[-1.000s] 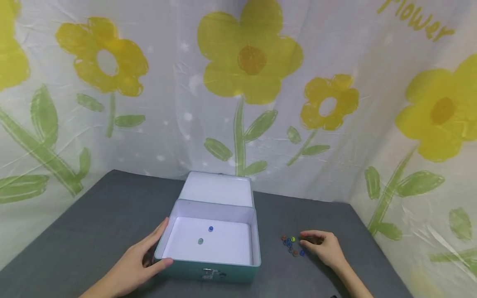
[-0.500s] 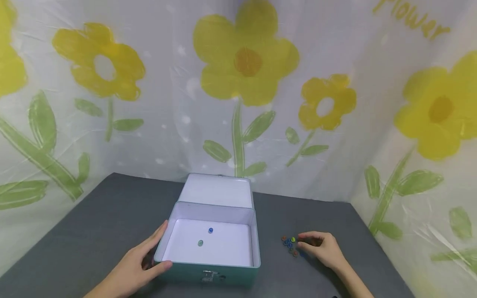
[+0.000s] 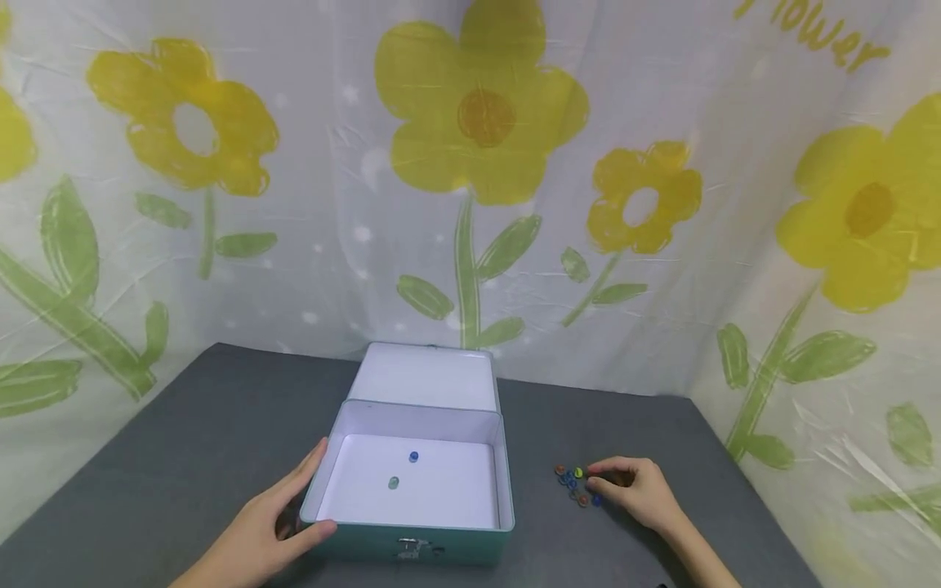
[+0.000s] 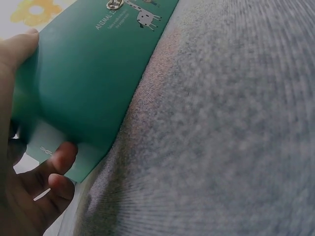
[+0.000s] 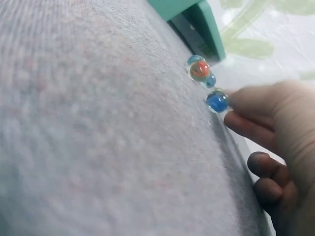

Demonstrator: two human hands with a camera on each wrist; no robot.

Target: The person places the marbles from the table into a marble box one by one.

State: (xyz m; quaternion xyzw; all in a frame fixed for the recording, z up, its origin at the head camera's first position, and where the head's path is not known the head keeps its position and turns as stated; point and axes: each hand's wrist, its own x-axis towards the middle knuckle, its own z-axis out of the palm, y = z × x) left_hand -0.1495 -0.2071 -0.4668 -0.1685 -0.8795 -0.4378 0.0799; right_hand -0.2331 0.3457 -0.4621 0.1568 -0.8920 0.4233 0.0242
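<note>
A green tin box (image 3: 412, 545) stands with its lid (image 3: 425, 377) folded back, white inside. Two marbles lie in it: a blue marble (image 3: 414, 456) and a pale green marble (image 3: 394, 483). My left hand (image 3: 253, 527) holds the box's front left corner, thumb at the front, fingers along the left side. To the right of the box, my right hand (image 3: 638, 490) hovers close beside a cluster of marbles (image 3: 572, 483), thumb and forefinger apart. In the right wrist view, a blue marble (image 5: 217, 100) sits by the fingertips and an orange-streaked marble (image 5: 199, 71) lies beyond it.
A dark grey cloth (image 3: 257, 416) covers the table. Behind it and to the sides hangs a white curtain (image 3: 323, 269) printed with yellow flowers. The box stands between the left hand and the marble cluster.
My right hand has shifted slightly left toward the marbles. The left hand stays at the box corner, and the two marbles inside have kept their places. The view has moved a little.
</note>
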